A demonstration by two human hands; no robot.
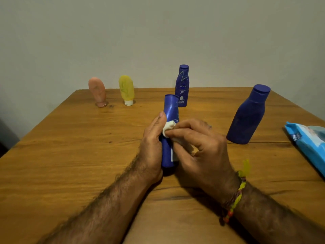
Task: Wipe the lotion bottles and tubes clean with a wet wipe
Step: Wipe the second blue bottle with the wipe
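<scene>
Steadying blue lotion bottle (169, 110) upright on tabletop (70, 147), left hand (152, 138) curled round its side; right hand (198, 143) pinches wet wipe (168, 127) against bottle front, likely scrubbing label. Wipes pack (306, 143) near right for reach.

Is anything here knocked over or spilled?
No spill shows. The pink tube and yellow tube stand on their caps. The wipes pack is cut off at the frame's right edge.

Glossy plastic bottle (169, 110), soft white wipe (168, 127), grained wooden table (70, 147).
</scene>
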